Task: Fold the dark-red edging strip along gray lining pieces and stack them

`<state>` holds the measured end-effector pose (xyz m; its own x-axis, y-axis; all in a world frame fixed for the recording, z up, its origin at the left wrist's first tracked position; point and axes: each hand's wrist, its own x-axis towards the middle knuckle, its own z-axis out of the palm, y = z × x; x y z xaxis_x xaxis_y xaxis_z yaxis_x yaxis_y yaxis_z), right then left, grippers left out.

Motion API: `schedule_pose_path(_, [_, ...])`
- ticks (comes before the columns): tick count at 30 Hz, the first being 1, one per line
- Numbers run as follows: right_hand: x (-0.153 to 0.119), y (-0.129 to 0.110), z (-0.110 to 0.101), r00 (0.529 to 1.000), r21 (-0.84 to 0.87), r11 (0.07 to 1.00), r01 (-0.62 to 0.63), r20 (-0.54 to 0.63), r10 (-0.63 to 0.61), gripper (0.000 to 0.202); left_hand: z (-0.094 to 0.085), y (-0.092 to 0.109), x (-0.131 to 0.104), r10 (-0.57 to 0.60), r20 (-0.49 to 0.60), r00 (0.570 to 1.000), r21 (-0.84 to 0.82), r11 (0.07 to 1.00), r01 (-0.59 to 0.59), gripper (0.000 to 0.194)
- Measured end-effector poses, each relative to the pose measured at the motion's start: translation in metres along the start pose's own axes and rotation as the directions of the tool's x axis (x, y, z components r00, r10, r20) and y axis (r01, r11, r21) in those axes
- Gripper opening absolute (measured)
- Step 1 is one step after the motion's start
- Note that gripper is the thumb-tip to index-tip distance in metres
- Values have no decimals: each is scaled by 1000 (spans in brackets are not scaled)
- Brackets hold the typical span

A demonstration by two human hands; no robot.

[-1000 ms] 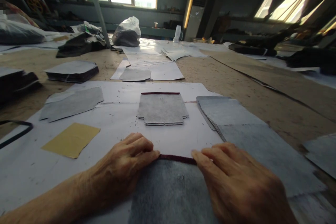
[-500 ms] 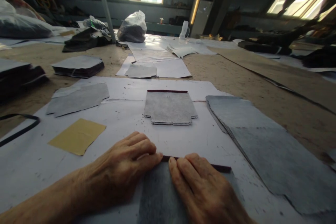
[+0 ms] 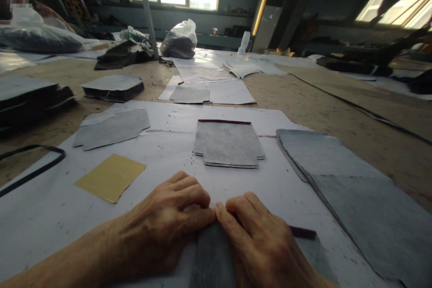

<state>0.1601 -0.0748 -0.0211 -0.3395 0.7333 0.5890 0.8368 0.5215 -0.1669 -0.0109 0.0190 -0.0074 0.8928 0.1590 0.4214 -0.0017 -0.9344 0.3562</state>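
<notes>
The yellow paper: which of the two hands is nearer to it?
Left. The left hand is just right of the yellow paper and closer to the person; the right hand is farther right, past the left.

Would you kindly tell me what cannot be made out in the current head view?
In the head view:
Dark red strip: partly hidden by the right hand.
Gray piece: near end cut off by the bottom edge.
Left hand: curled fingertips hidden by its own thumb and knuckles.
Plastic bag: dark contents too small and blurred.
</notes>
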Motion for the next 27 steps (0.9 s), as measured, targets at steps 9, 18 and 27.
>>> schedule_pose_path(9, [-11,10,0,995,75,997,29,97,-36,33,-23,4,-3,-151,307,940,14,988,154,12])
schedule_pose_path(18, [-11,12,-1,979,-80,988,131,169,-116,38,-22,1,-3,-131,333,934,94,990,105,8])
schedule_pose_path(27, [-6,6,-3,986,-5,1000,2,169,-1,41,-21,0,-1,-138,287,948,30,990,136,12])
